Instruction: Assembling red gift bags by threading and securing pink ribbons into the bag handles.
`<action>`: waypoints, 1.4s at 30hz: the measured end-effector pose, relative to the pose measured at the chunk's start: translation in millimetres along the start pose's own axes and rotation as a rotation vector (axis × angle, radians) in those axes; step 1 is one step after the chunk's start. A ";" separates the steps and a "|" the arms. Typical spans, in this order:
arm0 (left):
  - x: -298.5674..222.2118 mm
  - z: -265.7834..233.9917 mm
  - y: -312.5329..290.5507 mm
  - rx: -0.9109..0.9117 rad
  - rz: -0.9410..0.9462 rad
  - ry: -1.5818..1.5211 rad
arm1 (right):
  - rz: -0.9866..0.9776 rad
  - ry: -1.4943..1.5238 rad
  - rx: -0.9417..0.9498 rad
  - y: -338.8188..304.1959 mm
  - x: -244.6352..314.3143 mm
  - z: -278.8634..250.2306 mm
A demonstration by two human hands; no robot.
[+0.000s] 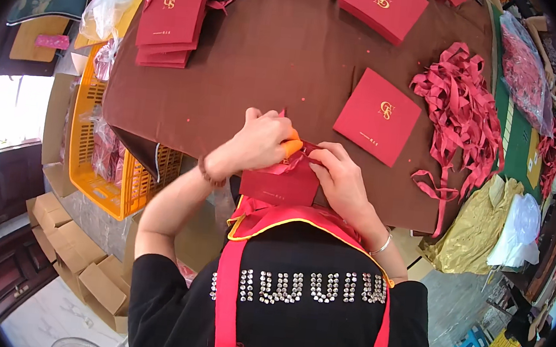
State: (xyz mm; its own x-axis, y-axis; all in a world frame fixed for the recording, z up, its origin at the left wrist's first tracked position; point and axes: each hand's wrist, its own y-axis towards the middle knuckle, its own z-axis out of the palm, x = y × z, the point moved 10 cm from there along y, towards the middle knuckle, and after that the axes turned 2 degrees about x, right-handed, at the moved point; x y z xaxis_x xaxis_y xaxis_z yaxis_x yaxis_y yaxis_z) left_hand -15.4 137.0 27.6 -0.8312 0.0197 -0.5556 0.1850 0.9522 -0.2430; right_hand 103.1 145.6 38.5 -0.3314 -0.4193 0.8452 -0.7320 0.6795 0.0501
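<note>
Near the front edge of the table I hold a small red paper gift bag (281, 187) against my apron (280, 218). My left hand (262, 142) is closed at the bag's top, its fingers pinching a red ribbon (280, 168); an orange finger cover shows on one fingertip. On the opposite side, my right hand (341, 179) grips the bag's upper edge between thumb and fingers. Part of the ribbon and the bag's opening is hidden behind my fingers. A flat red bag (378, 117) with a gold emblem lies just beyond my right hand.
Tangled red ribbons (461, 111) heap at the table's right. Bags with ribbons (172, 19) are stacked far left, and plain ones (382, 9) at the far edge. An orange crate (82, 155) stands left of the brown-covered table (256, 51), with cardboard boxes (80, 248) below.
</note>
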 end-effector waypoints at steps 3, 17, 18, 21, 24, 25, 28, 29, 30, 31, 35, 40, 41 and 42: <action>3.3 6.4 12.3 0.203 -0.007 0.034 | -0.001 -0.040 0.005 0.1 2.6 4.4; 22.5 32.2 27.3 0.257 -0.277 -0.301 | 0.148 0.246 0.065 3.9 -26.6 9.9; 22.4 28.3 28.3 0.212 -0.273 -0.324 | 0.148 0.247 0.066 4.9 -28.4 9.3; 21.0 24.0 26.8 0.214 -0.325 -0.355 | 0.144 0.286 0.077 7.8 -32.1 8.6; 20.0 20.5 26.1 0.191 -0.286 -0.398 | 0.122 0.311 0.129 10.3 -30.2 12.6; 24.3 23.9 25.7 0.190 -0.288 -0.398 | 0.130 0.315 0.139 10.2 -30.5 13.6; 27.4 17.2 33.5 0.126 -0.181 -0.477 | 0.103 0.301 0.169 8.5 -27.8 16.5; 34.2 11.4 36.3 0.124 -0.224 -0.587 | 0.067 0.281 0.187 8.3 -24.3 18.2; 29.5 -0.6 38.5 0.124 -0.170 -0.550 | 0.067 0.281 0.190 9.0 -23.2 19.1; 29.1 1.1 37.4 0.122 -0.172 -0.551 | 0.058 0.302 0.192 10.3 -20.0 20.6; 18.5 3.8 35.7 0.097 -0.096 -0.620 | 0.203 0.304 0.330 8.1 -29.6 42.2; 36.7 -15.7 40.2 -0.139 -0.151 -0.460 | 0.207 0.327 0.351 5.4 -25.5 58.2; 43.9 -29.0 42.1 -0.234 -0.166 -0.384 | 0.141 0.299 0.396 5.7 -18.5 60.4; 53.3 -41.5 47.0 -0.288 -0.202 -0.431 | 0.143 0.299 0.393 5.7 -18.7 60.2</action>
State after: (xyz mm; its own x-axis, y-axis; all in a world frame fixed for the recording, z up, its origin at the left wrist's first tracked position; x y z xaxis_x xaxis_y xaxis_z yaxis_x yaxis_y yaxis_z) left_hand -72.7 195.4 19.5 -0.5348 -0.2411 -0.8098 -0.1574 0.9701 -0.1849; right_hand 69.4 121.0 -9.1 -0.3016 -0.1091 0.9472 -0.8794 0.4157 -0.2321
